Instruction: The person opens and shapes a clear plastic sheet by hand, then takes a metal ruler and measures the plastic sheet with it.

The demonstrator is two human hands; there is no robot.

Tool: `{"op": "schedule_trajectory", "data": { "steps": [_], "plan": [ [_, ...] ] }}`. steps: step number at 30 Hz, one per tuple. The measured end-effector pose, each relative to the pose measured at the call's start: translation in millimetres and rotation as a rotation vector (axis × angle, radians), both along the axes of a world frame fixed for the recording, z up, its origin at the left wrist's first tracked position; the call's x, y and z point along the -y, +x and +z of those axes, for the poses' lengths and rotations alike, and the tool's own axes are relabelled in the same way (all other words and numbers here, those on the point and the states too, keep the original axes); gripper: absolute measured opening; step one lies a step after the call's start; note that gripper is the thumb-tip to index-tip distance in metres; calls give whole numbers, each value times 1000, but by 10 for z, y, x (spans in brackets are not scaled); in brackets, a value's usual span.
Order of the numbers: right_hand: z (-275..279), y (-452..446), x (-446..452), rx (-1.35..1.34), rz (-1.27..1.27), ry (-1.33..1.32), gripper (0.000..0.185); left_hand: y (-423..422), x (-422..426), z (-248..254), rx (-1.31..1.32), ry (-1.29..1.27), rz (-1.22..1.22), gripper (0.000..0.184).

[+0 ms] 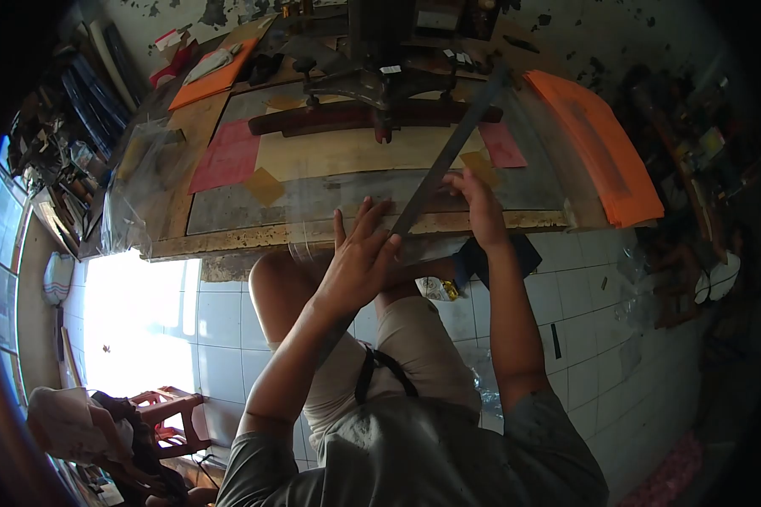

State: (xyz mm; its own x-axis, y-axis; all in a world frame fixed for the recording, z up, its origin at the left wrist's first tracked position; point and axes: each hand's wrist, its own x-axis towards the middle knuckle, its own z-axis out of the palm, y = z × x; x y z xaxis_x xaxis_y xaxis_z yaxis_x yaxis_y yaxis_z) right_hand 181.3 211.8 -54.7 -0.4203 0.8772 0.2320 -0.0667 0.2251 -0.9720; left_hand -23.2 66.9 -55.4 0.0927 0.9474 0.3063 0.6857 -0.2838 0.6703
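My left hand (361,260) is at the front edge of the bench, its fingers spread and stretched out over a faint clear plastic sheet (306,198). Its thumb lies near the lower end of a long dark flat bar (448,156) that slants up to the right. To the right of that bar is my right hand (479,207), raised, with its fingers curled and thumb and forefinger close together. What they pinch, if anything, I cannot make out. Behind both hands stands a press (385,91) of dark metal with a curved reddish bar (313,118) across its foot.
Pink sheets (220,160) and a pale yellow strip (330,152) lie on the grey bench top (228,207). Orange sheets are stacked at the right (600,152). Clear plastic (135,186) hangs at the left edge. A red stool (173,414) stands behind on the left.
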Motion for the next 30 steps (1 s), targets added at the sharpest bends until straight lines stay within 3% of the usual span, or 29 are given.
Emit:
{"op": "schedule_trajectory", "data": {
  "steps": [3,5,6,9,11,12,16,20,24,26,28,30],
  "plan": [
    [107,17,348,-145,210,-200,25,14,10,17,-27,15,6,35],
    [67,-131,629,-187,157,-149,28,6,20,48,-31,-19,-12,34],
    [-17,-135,656,-85,45,-93,32,2,30,65,-3,-16,-7,32],
    [-42,23,694,-396,-110,-122,28,-45,15,146,62,0,20,30],
    [60,296,659,-511,-401,-70,27,-116,-2,201,94,8,75,27],
    [150,462,652,-459,-507,-35,27,-150,-20,142,108,29,163,20],
    [220,1243,491,-168,-766,-3,33,-484,-132,-42,290,-1,201,24],
    [41,1815,433,233,-907,-56,40,-553,-71,39,-321,346,444,24],
    [-193,2143,423,789,-959,136,44,-602,-18,-36,-314,252,667,24],
    [-292,2259,413,914,-950,245,44,-702,-45,-89,-296,239,625,28],
    [-353,2335,403,874,-924,317,45,-838,-52,-117,-215,171,574,31],
    [-218,2337,474,804,-915,162,44,-1009,-50,-96,-76,53,523,34]
  ]
}}
